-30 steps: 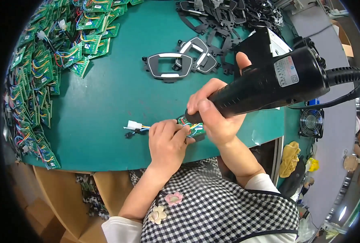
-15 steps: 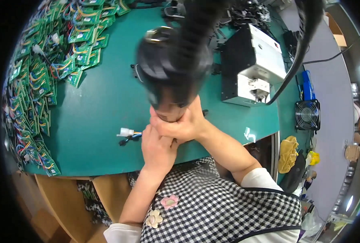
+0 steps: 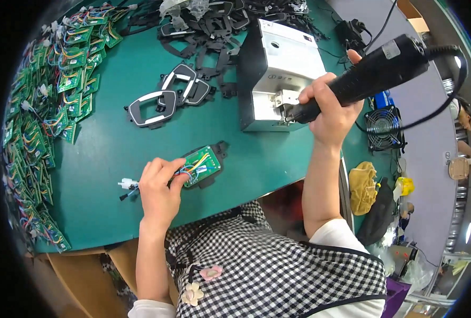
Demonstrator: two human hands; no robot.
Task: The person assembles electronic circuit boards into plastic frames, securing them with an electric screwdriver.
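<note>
The right hand, wrapped around a black corded power tool, has swung from the green circuit board to the silver-and-black box, leaving the board tool-free on the green table, its wired edge pinched by the left hand.

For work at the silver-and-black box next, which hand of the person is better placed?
Probably the right hand: it holds the black power tool, with its tip near the box. The left hand is farther away, at the green circuit board.
</note>
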